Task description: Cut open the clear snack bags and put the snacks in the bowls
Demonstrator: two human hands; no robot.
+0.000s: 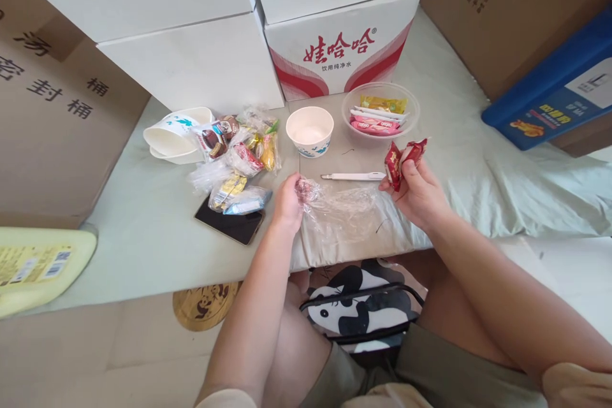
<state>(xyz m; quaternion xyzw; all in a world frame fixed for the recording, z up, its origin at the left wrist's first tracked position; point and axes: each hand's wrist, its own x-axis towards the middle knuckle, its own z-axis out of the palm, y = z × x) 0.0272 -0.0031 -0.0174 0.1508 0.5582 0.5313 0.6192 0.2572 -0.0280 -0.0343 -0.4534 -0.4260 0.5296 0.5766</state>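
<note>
My left hand [289, 203] is closed on the gathered end of a clear plastic bag [342, 213], which spreads to the right over the cloth. In my right hand [421, 194] are red snack packets [400, 162], pinched between thumb and fingers. A white craft knife [354, 176] lies between the hands, just beyond the bag. Behind it stands a white paper bowl [310, 131] with a blue print. To its right, a clear plastic bowl [411, 108] holds pink, white and yellow packets [377, 120]. Left of my left hand is a pile of bagged snacks [243, 156].
A dark phone [229, 222] lies partly under the snack pile, near paper bowls [174, 134] tipped on their side. White cartons [342, 44] stand behind. Brown boxes [62, 89], a blue package [549, 86] and a pale yellow container [43, 268] flank the cloth-covered surface.
</note>
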